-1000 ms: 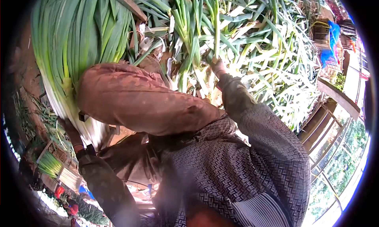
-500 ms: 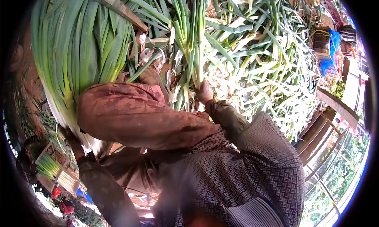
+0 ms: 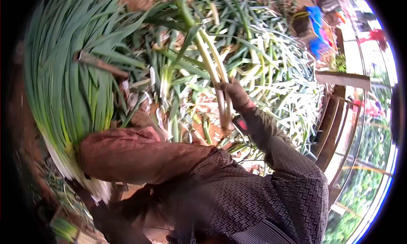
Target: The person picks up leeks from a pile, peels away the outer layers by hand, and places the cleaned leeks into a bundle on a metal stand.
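Clearly, the right hand (image 3: 232,93) is closed tight around a few long leek stalks (image 3: 208,53), held mid-scene above the loose trimmings (image 3: 275,74). A big leek bundle (image 3: 63,95) lies to the left, beside the near knee (image 3: 135,155).

My top (image 3: 271,193): grey-black weave, small zigzag herringbone pattern all over, loose fit, with a plain striped band (image 3: 265,235) at the bottom edge of view. My right sleeve (image 3: 259,124) is a separate forearm cover, mottled olive-brown, snug, running up to my right hand (image 3: 232,92); can't tell if that hand is gloved. My trousers (image 3: 135,155): rust-brown cloth, faint darker blotchy print, creased at the knee.
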{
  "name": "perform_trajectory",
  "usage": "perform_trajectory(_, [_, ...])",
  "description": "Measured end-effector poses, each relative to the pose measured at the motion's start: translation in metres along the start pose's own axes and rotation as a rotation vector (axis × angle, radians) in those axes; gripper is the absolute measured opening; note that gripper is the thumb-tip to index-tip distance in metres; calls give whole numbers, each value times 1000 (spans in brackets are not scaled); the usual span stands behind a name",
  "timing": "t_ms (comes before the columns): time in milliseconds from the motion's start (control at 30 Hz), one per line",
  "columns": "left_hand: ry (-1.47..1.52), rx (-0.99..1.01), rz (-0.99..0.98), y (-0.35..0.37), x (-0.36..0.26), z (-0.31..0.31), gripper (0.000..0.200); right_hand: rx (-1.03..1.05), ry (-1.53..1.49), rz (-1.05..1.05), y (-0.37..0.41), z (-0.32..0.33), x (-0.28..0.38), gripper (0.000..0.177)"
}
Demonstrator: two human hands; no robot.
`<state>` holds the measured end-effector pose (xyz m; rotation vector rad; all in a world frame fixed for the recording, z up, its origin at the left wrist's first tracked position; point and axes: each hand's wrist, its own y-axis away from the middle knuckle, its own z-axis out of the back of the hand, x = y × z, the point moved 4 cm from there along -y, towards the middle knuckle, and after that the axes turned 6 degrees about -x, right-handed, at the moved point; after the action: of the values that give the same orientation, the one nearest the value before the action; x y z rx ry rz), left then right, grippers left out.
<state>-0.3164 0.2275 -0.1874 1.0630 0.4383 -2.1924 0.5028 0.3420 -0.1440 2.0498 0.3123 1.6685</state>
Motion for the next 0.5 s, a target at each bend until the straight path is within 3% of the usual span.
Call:
perform_trajectory(100, [-95, 35, -88, -5, -5, 4, 61, -122, -202, 30, -13, -11, -19, 29])
perform_trajectory(200, [-478, 296, -359, -67, 64, 25, 66, -109, -286, -129, -41, -10, -66, 24])
perform_trajectory(233, [-449, 138, -149, -48, 36, 34, 64, -137, -373, -130, -42, -16, -68, 23])
perform_trajectory(267, [-386, -34, 53, 3, -56, 25, 62, -35, -582, -108, -54, -13, -81, 21])
perform_trajectory(300, [-370, -119, -19, 24, -110, 25, 63, 5, -713, -143, -34, -28, -57, 21])
perform_trajectory(333, [-325, -109, -159, 31, -146, 30, 65, 36, -844, -175, -12, -42, -28, 22])
perform_trajectory(400, [-203, -7, -368, 60, -226, 16, 69, -53, -795, -137, -39, -17, -71, 27])
perform_trajectory(500, [-77, 357, -369, 128, -336, -42, 62, -95, -525, -65, -34, -13, -91, 27])
